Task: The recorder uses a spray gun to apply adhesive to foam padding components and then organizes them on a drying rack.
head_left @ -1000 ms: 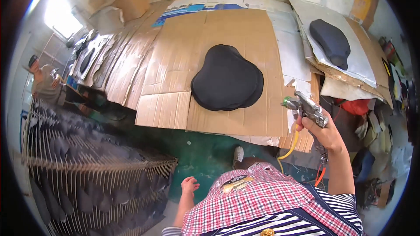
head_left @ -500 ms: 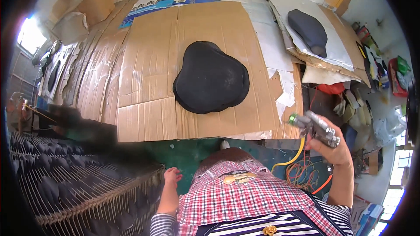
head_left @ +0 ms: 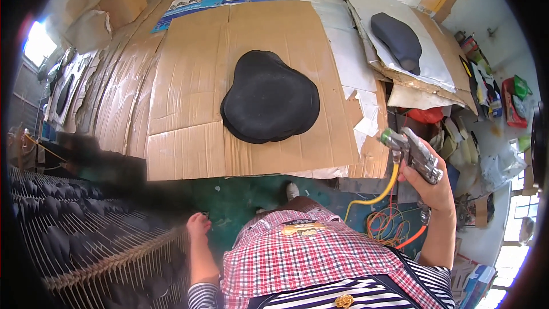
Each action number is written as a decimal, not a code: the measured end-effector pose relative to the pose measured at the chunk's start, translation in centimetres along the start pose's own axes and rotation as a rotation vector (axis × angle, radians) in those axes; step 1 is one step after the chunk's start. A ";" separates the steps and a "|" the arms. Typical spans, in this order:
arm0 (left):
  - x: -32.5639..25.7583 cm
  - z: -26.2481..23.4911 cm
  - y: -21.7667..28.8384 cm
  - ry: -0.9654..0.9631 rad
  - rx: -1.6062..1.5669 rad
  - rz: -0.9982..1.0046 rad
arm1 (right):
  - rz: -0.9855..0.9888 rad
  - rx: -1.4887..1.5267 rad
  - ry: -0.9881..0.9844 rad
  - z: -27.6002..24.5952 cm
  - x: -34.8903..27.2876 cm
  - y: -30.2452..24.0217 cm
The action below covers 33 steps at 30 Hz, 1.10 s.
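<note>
Spray gun (head_left: 413, 153) sits gripped in the right hand (head_left: 436, 186), fingers wrapped round its handle, nozzle towards the black seat pad (head_left: 270, 97) lying well ahead on cardboard (head_left: 189, 149). Left hand (head_left: 197, 228) hangs empty, fingers loosely curled. Judged step: spraying stance; next calls for closing onto the pad.

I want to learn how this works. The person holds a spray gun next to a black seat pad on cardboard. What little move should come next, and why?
Probably swing the right hand left, so the spray gun points over the black seat pad. Right now the gun sits off past the edge of the cardboard sheet, beside the pad, not above it. The left hand hangs empty near the wire rack.
</note>
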State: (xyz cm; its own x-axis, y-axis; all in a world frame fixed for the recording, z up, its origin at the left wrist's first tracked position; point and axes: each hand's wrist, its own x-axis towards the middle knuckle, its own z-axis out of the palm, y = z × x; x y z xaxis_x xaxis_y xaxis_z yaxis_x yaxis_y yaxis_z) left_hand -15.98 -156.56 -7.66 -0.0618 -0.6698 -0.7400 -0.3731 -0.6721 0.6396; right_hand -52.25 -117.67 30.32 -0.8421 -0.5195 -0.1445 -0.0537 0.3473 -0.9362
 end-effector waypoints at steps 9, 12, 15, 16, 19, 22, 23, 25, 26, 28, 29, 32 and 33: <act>-2.1 6.3 11.5 0.026 -0.173 0.362 | -0.086 0.139 -0.406 0.4 1.6 1.2; -3.1 10.4 13.7 -0.053 -0.187 0.442 | -0.190 0.171 -0.316 1.7 3.9 0.9; -3.9 13.7 14.0 -0.135 -0.183 0.465 | -0.167 0.209 -0.218 1.5 5.6 1.1; -4.1 15.0 14.0 -0.192 -0.169 0.456 | -0.172 0.184 -0.148 0.9 5.7 1.3; -4.4 17.5 13.6 -0.270 -0.074 0.471 | -0.168 0.152 -0.112 -1.7 5.4 1.9; -2.9 19.9 13.7 -0.273 0.022 0.525 | -0.050 0.093 -0.177 -3.2 4.4 1.2; -2.4 20.8 14.0 -0.279 0.069 0.545 | -0.048 0.092 -0.181 -3.3 4.5 1.2; -0.9 23.1 14.8 -0.222 0.164 0.613 | -0.231 0.140 -0.242 -3.3 4.7 1.0; -0.8 24.1 15.6 -0.169 0.264 0.685 | -0.184 0.158 -0.220 -3.0 4.9 0.4; -2.2 26.3 16.8 -0.057 0.453 0.740 | -0.153 0.152 -0.219 -3.3 5.1 0.7; -3.0 27.0 17.4 0.071 0.635 0.795 | -0.131 0.148 -0.228 -3.5 5.3 0.7; -2.9 27.9 17.5 0.115 0.722 0.708 | -0.092 0.050 -0.391 -5.4 4.3 1.9; -2.8 28.0 17.5 0.124 0.719 0.704 | -0.071 0.043 -0.455 -5.7 4.3 1.9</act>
State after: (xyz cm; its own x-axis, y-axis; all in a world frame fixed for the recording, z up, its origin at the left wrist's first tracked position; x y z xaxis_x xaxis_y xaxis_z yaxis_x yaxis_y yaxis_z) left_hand -48.28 -157.59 -0.22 -0.4017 -0.8959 -0.1899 -0.7603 0.2106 0.6145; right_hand -59.09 -114.78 29.71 -0.5158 -0.8338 -0.1969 -0.0724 0.2714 -0.9597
